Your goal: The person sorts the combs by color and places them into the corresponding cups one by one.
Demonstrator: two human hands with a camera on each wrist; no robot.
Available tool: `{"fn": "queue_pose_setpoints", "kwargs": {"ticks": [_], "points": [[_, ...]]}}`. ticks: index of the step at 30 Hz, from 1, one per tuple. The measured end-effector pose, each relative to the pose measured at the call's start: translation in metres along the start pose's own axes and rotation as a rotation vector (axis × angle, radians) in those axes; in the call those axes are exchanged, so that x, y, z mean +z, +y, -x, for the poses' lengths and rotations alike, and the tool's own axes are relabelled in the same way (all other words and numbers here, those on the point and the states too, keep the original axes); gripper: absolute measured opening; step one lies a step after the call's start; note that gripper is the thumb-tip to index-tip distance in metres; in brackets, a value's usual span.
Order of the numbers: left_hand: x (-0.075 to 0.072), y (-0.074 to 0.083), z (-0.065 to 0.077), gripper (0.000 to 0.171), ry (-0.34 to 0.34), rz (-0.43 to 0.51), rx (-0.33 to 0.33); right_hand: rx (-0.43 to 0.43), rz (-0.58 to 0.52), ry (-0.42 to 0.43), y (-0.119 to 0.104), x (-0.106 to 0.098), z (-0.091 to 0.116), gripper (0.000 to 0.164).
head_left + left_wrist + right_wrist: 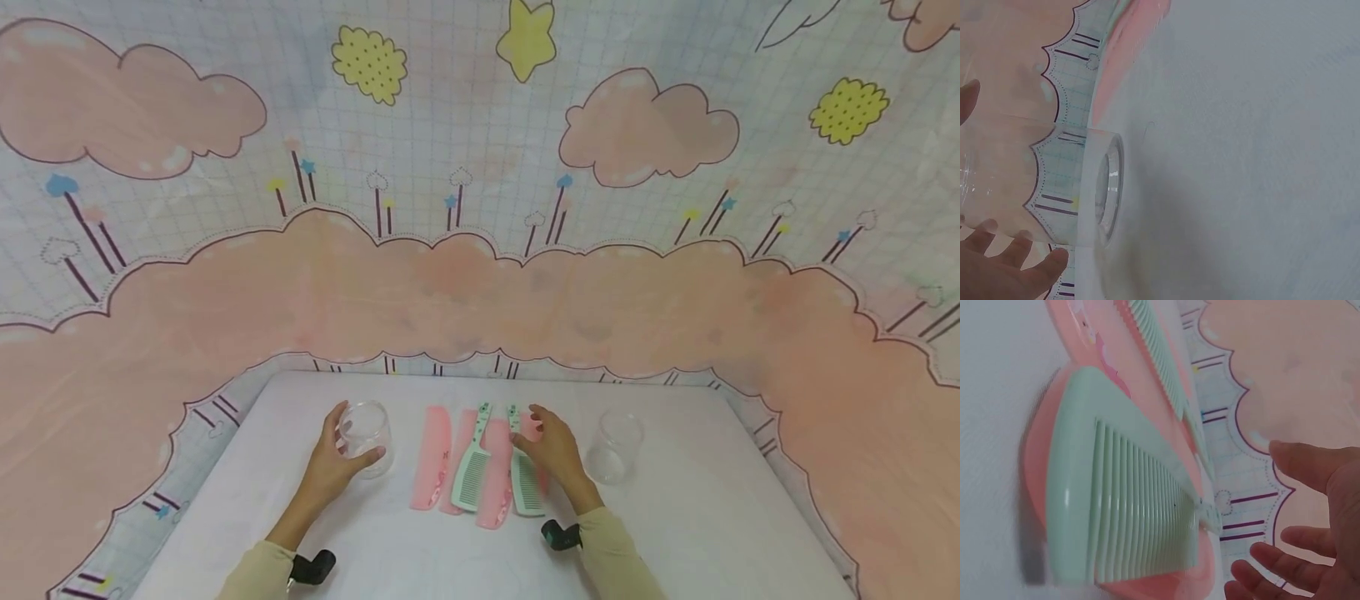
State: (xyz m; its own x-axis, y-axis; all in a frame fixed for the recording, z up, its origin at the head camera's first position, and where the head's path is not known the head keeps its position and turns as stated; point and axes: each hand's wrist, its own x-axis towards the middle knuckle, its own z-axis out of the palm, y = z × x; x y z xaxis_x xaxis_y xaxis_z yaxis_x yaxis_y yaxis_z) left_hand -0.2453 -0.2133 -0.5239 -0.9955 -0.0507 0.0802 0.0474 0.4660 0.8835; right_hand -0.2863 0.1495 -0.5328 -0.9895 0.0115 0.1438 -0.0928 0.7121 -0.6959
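My left hand [337, 458] is around a clear cup [372, 475] standing on the table. In the left wrist view its fingertips [1050, 265] are right at the cup's side, with the thumb spread away opposite. My right hand [552, 447] hovers over the handle of the right mint-green comb [528, 493], its thumb and fingers spread with nothing between them. That comb lies on a pink comb and shows large in the right wrist view. Left of it are another mint-green comb [471, 479] and several pink combs [432, 454], laid side by side.
A second clear cup [617, 450] stands to the right of my right hand. The white table [420, 567] ends at the back against a patterned cloth [450, 292] with clouds and stars. A dark wrist device [561, 535] sits on each arm.
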Motion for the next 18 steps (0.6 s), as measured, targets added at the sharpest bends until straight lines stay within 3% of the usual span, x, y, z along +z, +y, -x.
{"fn": "queue_pose_setpoints", "kwargs": {"ticks": [6, 18], "points": [[0.0011, -0.0028, -0.0004, 0.099, -0.02, -0.016, -0.032, 0.038, -0.026, -0.014, -0.0034, 0.0019, -0.0015, 0.062], [0.0035, -0.0048, -0.0001, 0.093, -0.032, -0.019, 0.006, 0.162, 0.046, -0.031, -0.0022, 0.0066, -0.0057, 0.056]]}}
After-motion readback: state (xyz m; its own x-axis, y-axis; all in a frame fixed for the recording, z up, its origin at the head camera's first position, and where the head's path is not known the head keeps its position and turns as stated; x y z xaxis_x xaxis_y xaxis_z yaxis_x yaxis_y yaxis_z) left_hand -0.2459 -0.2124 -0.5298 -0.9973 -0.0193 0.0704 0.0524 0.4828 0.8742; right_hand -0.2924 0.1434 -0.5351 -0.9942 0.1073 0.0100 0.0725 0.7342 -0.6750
